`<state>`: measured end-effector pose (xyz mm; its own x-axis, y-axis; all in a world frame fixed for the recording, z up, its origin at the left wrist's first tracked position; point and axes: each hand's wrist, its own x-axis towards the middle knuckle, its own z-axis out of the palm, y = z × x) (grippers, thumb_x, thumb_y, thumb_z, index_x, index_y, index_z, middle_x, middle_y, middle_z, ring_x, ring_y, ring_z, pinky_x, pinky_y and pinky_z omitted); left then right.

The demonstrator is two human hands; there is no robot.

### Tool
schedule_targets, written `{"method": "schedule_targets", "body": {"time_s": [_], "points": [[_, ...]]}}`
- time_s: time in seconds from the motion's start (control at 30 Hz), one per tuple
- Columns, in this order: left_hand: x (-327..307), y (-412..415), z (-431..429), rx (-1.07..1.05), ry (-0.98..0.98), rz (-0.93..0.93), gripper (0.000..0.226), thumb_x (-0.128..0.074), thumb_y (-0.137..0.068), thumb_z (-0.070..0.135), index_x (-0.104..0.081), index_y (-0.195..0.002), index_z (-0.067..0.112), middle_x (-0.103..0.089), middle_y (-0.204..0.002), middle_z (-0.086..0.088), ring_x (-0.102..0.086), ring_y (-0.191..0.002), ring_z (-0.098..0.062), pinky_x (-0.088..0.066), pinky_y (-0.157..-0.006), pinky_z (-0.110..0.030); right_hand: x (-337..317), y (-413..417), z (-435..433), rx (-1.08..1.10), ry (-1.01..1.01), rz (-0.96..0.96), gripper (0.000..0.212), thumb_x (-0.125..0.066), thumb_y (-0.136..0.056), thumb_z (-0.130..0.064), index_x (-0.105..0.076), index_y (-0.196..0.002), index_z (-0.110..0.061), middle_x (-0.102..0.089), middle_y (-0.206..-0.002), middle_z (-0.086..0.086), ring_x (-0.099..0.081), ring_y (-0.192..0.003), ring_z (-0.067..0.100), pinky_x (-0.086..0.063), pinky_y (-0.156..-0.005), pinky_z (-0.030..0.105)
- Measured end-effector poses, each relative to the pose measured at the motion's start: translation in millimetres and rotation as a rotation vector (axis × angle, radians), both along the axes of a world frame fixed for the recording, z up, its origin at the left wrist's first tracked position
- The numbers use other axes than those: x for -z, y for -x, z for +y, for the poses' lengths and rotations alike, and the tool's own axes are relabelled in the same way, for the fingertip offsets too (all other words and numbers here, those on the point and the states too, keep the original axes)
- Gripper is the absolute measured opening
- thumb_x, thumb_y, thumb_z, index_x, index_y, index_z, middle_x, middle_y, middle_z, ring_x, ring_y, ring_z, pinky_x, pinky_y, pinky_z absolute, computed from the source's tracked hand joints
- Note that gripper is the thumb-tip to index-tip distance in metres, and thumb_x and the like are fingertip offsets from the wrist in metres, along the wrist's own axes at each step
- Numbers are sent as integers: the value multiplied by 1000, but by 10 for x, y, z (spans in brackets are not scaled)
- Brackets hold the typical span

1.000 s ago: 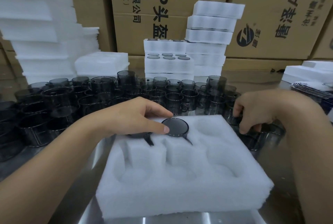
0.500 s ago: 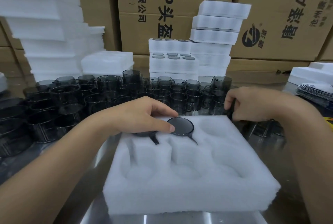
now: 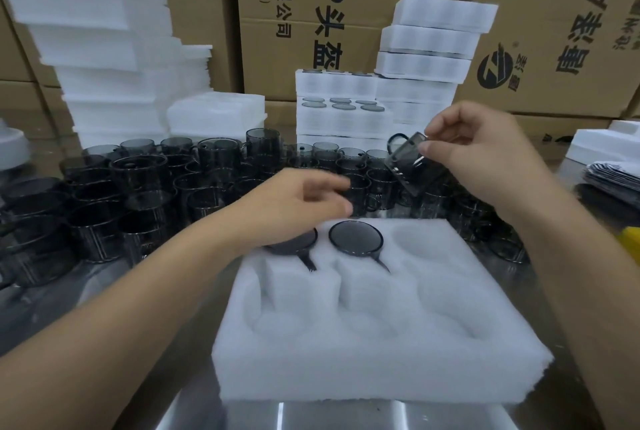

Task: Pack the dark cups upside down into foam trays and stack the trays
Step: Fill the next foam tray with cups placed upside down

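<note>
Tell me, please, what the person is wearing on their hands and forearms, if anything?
Nothing shows on them. The left hand and right hand are ungloved, with no ring, watch or wristband visible, though the left hand is motion-blurred. The left forearm and right forearm are bare to the frame's edge, with no sleeve in view.

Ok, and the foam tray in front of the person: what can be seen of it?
The foam tray is a thick white block of fuzzy-looking foam, lying flat on the metal table. Round pockets with handle slots are cut into its top. The far-left cup and far-middle cup, dark, sit upside down in their pockets; the other pockets are empty. The left hand hovers over the far-left cup, blurred.
</note>
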<state>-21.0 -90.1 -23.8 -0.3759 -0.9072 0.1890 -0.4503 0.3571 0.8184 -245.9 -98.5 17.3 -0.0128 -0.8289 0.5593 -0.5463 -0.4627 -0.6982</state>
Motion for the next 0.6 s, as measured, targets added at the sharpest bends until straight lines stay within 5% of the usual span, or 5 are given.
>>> {"method": "schedule_targets", "body": {"time_s": [0.1,0.23,0.4,0.6], "points": [[-26,33,-15,-139,63,300,35,-61,-90,24,-56,-125,28,-74,-96,13,-67,-92,2,-47,-86,-11,63,-126,-5,-131,-8,-143,25,-72,-83,-8,-58,-73,-26,-62,-63,-15,-54,-59,2,-42,-56,10],[-56,44,-31,-147,-142,546,30,-57,-94,28,-53,-122,21,-75,-93,-1,-73,-83,-15,-58,-72,-22,168,-280,-3,-266,18,-240,25,-70,-83,-1,-57,-76,-21,-62,-70,-12,-58,-69,5,-49,-69,18],[-28,38,-52,-91,-236,513,24,-57,-93,34,-66,-107,17,-75,-92,-10,-73,-86,-20,-56,-67,-22,314,-396,-16,-426,27,-254,28,-66,-83,6,-57,-76,-19,-62,-68,-15,-57,-70,2,-48,-72,16],[6,-1,-84,-63,-244,540,24,-63,-90,20,-63,-113,16,-75,-93,-9,-73,-83,-17,-55,-65,-20,346,-377,-45,-437,12,-252,27,-66,-83,7,-58,-85,-19,-64,-70,-12,-60,-70,1,-49,-73,16]]}}
